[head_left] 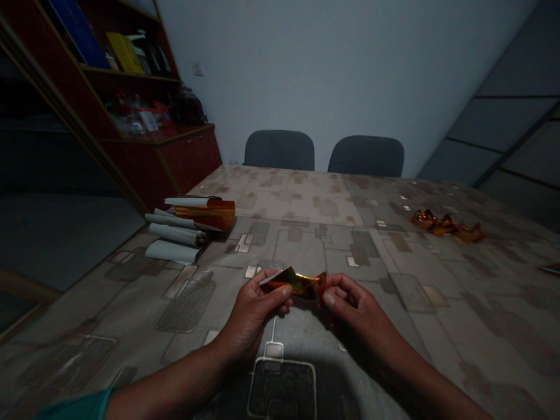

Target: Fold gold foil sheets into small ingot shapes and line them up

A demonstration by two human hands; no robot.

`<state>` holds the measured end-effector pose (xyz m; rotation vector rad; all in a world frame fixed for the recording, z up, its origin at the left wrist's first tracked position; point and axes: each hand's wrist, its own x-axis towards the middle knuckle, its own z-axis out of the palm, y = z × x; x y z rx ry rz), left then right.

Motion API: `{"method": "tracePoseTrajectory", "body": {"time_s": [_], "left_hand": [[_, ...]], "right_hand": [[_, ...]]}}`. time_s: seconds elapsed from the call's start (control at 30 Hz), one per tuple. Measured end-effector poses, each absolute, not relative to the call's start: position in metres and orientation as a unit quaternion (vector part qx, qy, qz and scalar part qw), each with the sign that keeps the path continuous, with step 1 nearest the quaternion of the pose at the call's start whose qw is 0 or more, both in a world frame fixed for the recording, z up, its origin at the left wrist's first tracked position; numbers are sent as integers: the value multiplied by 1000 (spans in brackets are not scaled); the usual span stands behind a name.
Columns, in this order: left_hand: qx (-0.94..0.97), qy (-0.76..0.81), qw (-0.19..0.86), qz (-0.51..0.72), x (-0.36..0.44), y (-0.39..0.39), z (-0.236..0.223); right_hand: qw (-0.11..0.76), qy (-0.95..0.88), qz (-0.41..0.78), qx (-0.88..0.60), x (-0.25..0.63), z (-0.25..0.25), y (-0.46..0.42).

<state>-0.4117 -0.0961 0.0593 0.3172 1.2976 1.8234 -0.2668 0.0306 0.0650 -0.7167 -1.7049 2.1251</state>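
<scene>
A small sheet of shiny gold-orange foil paper [300, 283] is held just above the patterned table [306, 233], folded and creased in the middle. My left hand [256, 309] pinches its left end between thumb and fingers. My right hand [352, 306] pinches its right end, fingers curled. Both hands hover near the table's front edge.
A stack of curled foil sheets [188, 227], white side out with one orange sheet on top, lies at the left. Several folded gold pieces [446, 224] sit at the right. Two grey chairs [324, 151] stand at the far side, and a wooden shelf unit [131, 99] stands at the left.
</scene>
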Motion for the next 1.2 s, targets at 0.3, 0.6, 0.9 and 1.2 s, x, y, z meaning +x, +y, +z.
{"method": "tracePoseTrajectory", "body": {"time_s": [0.3,0.6,0.9,1.2], "left_hand": [[148,517,427,727,-411,-97,58],[128,487,453,736,-410,-97,59],[200,492,497,687,-410,-100,57],[217,411,603,649,-415,-100,53]], "right_hand": [[181,-604,731,-262,-275,62,22],[214,-625,710,-244,-276,59,23],[247,-599,719,-253,-278,63,30],[182,-586,769,-177,-276,54,40]]}}
